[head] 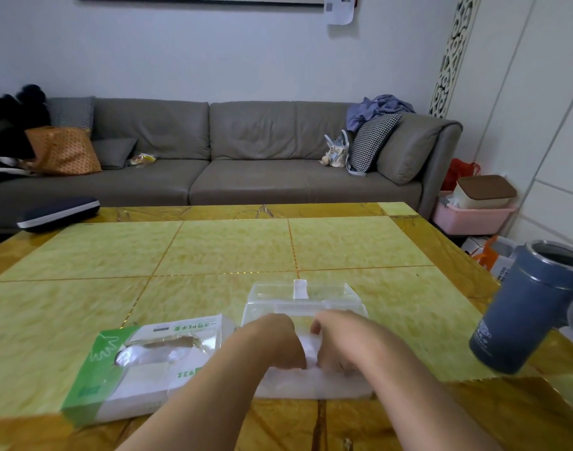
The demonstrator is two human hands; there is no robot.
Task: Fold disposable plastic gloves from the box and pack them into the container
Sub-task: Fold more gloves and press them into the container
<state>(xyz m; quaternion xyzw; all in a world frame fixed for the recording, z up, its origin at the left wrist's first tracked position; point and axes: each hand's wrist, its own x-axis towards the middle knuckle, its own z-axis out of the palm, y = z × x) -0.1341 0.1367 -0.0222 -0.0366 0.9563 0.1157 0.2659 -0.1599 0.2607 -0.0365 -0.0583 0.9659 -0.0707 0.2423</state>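
Near the worktop's front edge, both hands work a thin white plastic glove (pixel 311 384) lying flat on the surface. The left hand (pixel 275 341) and right hand (pixel 338 343) curl their fingers (pixel 324 358) down onto the film, seemingly pinching it mid-fold. Just behind them stands the clear container (pixel 303 299); to the left lies the green-and-white glove box (pixel 142 366), its opening torn. A blue flask (pixel 525 307) stands well apart at right. Slippery film could spring open once released, spoiling the fold.

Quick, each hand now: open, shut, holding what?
Left hand: fingers curled, pinching the plastic glove.
Right hand: fingers curled on the same glove.
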